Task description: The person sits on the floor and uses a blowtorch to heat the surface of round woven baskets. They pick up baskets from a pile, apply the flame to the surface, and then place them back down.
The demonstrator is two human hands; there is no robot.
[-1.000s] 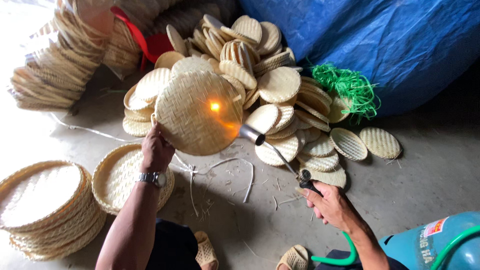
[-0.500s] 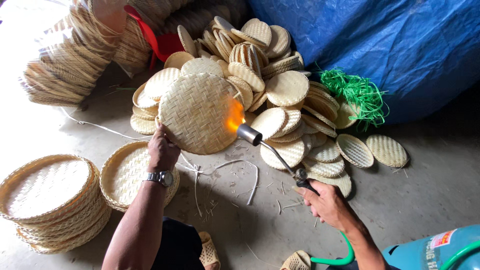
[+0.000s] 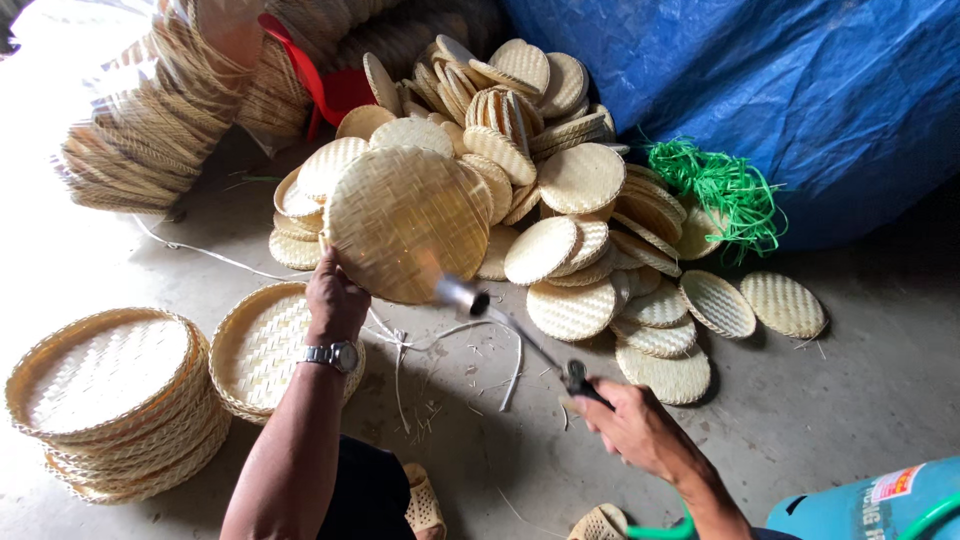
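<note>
Left hand (image 3: 335,300) clamps the lower rim of the round woven tray (image 3: 405,222), tilted up over the floor; right hand (image 3: 635,430) grips the torch (image 3: 520,335), nozzle aimed up-left at the tray's lower right edge (no flame visible).

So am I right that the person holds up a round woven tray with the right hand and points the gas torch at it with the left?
Not quite: the head view shows the hands swapped. The left hand holds up the round woven tray, and the right hand points the gas torch at it.
</note>
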